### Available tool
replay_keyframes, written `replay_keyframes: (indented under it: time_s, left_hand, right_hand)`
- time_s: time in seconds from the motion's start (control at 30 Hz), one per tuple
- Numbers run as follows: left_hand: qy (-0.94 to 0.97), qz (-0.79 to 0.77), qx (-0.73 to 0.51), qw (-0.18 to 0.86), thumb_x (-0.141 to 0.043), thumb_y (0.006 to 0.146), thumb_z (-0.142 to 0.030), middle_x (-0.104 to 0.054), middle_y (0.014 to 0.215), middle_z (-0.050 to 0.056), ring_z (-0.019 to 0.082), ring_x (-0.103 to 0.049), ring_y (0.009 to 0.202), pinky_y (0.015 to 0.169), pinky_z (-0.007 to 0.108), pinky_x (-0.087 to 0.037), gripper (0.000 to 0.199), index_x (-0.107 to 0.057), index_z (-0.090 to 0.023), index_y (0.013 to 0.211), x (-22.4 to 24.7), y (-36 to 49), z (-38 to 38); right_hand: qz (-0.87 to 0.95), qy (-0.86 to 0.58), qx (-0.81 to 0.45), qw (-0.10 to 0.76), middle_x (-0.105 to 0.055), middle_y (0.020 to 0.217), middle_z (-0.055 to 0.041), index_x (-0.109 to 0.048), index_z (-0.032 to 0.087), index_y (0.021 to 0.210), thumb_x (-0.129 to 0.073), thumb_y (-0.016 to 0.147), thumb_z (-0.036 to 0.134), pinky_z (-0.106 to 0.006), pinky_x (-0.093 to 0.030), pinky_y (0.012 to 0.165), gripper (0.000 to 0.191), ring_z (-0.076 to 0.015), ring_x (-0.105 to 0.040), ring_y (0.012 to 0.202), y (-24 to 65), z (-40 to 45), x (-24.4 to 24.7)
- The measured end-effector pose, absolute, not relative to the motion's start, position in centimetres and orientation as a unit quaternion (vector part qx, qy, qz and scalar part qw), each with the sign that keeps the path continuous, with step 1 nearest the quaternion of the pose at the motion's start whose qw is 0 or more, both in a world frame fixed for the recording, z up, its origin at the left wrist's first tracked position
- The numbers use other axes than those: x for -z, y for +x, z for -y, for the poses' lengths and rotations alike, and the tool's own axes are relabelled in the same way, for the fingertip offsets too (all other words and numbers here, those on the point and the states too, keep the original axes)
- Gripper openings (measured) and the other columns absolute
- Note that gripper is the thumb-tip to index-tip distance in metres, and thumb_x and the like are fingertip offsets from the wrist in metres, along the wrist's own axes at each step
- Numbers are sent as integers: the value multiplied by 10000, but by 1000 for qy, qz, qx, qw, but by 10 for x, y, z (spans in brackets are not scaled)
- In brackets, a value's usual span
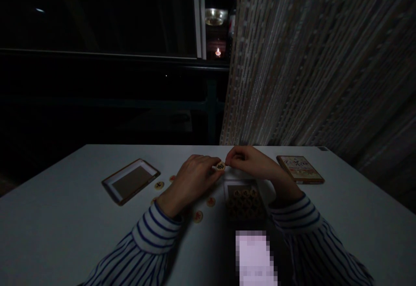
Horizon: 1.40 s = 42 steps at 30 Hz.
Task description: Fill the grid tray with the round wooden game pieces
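A round wooden Chinese chess piece (221,166) with a dark character is pinched between the thumb and index finger of my left hand (196,177). My right hand (251,161) is closed, its fingertips meeting the right edge of that same piece. Just below the hands stands an open box (228,187) with rows of chess pieces (246,200) inside, dim in shadow. Around my left forearm lie several loose pieces, among them a dark-marked piece (159,185) and two red-marked pieces, a nearer one (198,216) and a farther one (211,201). My left hand partly hides others.
An open shallow box lid or tray (131,181) lies at the left of the white table (65,225). Toward the right rests a printed flat box (300,169). A bright, pixelated phone-like shape (255,258) is at the near edge. Behind hangs a string curtain (292,60).
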<state>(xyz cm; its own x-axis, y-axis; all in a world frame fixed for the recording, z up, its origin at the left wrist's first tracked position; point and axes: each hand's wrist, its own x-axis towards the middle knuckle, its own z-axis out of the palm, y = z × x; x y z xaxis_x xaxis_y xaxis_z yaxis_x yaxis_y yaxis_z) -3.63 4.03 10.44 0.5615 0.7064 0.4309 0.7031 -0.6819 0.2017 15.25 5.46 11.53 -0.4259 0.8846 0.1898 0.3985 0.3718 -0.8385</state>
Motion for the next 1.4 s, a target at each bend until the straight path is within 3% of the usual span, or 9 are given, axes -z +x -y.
replay_keyframes:
  time_s: [0.4, 0.57, 0.8, 1.23, 1.4]
  left_hand:
    - [880, -394, -263, 37, -483, 821, -321, -667, 854, 36, 188, -598, 815, 781, 329, -408, 233, -602, -202, 982, -98, -29, -37]
    - [834, -401, -312, 215, -538, 775, -318, -661, 866, 2, 138, -603, 725, 648, 246, -445, 277, -584, -225, 1033, -97, -28, -38]
    - [715, -400, -349, 455, -560, 744, -335, -663, 826, 40, 122, -596, 636, 512, 215, -444, 357, -548, -149, 1048, -90, -28, -45]
    - [682, -419, -371, 471, -583, 735, -305, -669, 799, 46, 123, -597, 657, 556, 226, -442, 293, -606, -125, 965, -99, -29, -44]
    - [701, -404, -381, 447, -553, 758, -303, -678, 888, 58, 156, -612, 796, 711, 273, -465, 256, -637, -138, 936, -98, -30, -47]
  right_hand:
    - [768, -428, -365, 307, -559, 643, 14, -582, 164, 737, -553, 704, 226, -219, -378, 539, 76, -103, -511, 607, 153, -56, -110]
    - [771, -429, -355, 311, -555, 646, 13, -578, 159, 755, -553, 709, 241, -218, -374, 535, 98, -102, -504, 605, 155, -56, -112]
    - [766, -433, -351, 320, -563, 653, 11, -575, 160, 763, -542, 706, 206, -216, -385, 536, 80, -102, -516, 612, 156, -56, -113]
    - [759, -420, -383, 319, -584, 666, 9, -568, 168, 801, -541, 713, 216, -227, -389, 551, 104, -109, -534, 621, 156, -53, -114]
    - [754, -421, -394, 315, -604, 678, 8, -575, 160, 843, -534, 711, 218, -225, -384, 552, 150, -107, -541, 619, 154, -51, -116]
